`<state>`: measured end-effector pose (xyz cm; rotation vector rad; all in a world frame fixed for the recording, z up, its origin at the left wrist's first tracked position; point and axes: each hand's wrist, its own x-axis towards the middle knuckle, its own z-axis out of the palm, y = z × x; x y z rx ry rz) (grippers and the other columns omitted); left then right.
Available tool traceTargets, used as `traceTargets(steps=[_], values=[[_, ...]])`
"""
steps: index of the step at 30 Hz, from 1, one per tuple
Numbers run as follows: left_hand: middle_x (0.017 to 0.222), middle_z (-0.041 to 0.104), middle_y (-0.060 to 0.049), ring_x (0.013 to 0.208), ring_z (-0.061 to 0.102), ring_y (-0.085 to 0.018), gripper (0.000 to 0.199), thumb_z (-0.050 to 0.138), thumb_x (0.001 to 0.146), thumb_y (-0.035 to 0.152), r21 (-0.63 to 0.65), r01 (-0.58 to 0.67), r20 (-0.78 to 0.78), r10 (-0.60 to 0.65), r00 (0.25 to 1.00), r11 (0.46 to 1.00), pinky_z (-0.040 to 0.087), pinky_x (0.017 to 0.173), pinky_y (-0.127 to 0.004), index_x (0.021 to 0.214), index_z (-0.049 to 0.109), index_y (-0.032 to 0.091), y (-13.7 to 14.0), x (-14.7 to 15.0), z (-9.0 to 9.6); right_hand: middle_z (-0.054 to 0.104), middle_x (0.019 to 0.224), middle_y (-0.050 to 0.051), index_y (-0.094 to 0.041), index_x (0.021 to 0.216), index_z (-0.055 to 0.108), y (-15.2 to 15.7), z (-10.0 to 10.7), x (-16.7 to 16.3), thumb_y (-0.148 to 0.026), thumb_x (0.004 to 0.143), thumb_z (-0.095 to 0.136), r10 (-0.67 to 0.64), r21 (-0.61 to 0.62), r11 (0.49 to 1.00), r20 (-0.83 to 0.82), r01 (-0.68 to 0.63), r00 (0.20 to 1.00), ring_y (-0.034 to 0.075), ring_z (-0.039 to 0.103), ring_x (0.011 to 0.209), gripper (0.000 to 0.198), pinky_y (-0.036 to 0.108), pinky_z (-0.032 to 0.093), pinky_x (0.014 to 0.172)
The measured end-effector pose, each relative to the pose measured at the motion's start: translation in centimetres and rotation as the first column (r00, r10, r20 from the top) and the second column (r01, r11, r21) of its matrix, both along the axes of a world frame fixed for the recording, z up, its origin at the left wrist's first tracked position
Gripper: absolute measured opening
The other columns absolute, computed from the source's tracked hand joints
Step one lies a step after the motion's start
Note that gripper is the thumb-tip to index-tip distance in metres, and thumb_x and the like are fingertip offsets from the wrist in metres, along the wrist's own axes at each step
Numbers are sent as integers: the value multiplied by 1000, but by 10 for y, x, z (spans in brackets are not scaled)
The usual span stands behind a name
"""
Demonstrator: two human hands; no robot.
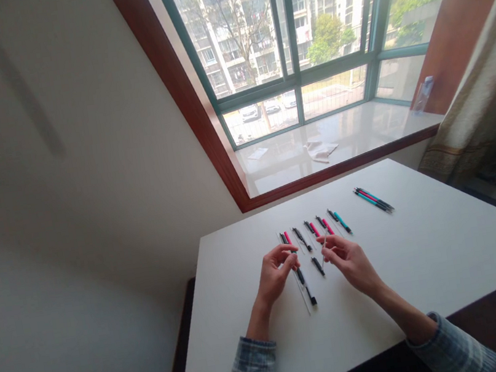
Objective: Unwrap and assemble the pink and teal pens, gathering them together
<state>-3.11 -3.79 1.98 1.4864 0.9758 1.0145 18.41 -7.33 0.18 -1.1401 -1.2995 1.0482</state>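
My right hand (pixel 347 261) pinches a thin pale pen refill (pixel 324 248), tilted, above the white table. My left hand (pixel 277 272) is closed in a pinch a little to the left; what sits between its fingertips, if anything, is too small to make out. Between the hands lies a short black pen part (pixel 318 266). Below the left hand are a black pen part (pixel 310 296) and a thin pale rod (pixel 302 296). Beyond the fingers, taken-apart pens lie in a row, among them a black barrel (pixel 302 239), a pink barrel (pixel 327 226) and a teal barrel (pixel 343 223).
Several whole pens (pixel 374 200) lie together towards the back right of the white table (pixel 441 231). Behind it, the window sill (pixel 283 168) bears a crumpled white cloth or tissue (pixel 321 151) and a clear bottle (pixel 424 95). A curtain (pixel 469 78) hangs at the right.
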Motion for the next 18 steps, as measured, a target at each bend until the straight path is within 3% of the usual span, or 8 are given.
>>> traceTargets(steps=[2,5,11,18], values=[[67,67,-2,64,62,-16,27,72,87,38,6,0,3,0,1000,1000,51,66,-27,99,72,14,0,0,0,70,81,3,-21,123,62,-15,-1,-5,-38,91,62,-24,52,999,199,14,980,17,65,63,36,30,53,63],[68,68,-2,65,63,-16,26,71,88,38,12,14,0,-14,1000,1000,51,67,-27,101,72,14,0,0,0,69,77,0,-23,122,55,-35,-6,-14,-29,89,61,-65,105,994,359,29,931,17,64,58,34,29,52,61],[68,68,-2,65,62,-15,26,71,88,37,3,18,4,-18,1000,1000,51,68,-28,102,72,15,1,-1,-1,65,69,-3,-25,91,55,-45,-15,-26,-19,89,55,-30,115,993,533,-37,846,16,63,56,6,26,46,58],[68,67,-2,66,61,-15,24,70,89,35,10,22,8,-22,1000,1000,51,69,-28,102,72,15,0,-1,0,64,72,0,-23,82,56,-41,-15,-30,-13,88,52,-36,155,985,632,-81,774,18,61,63,12,27,43,61]])
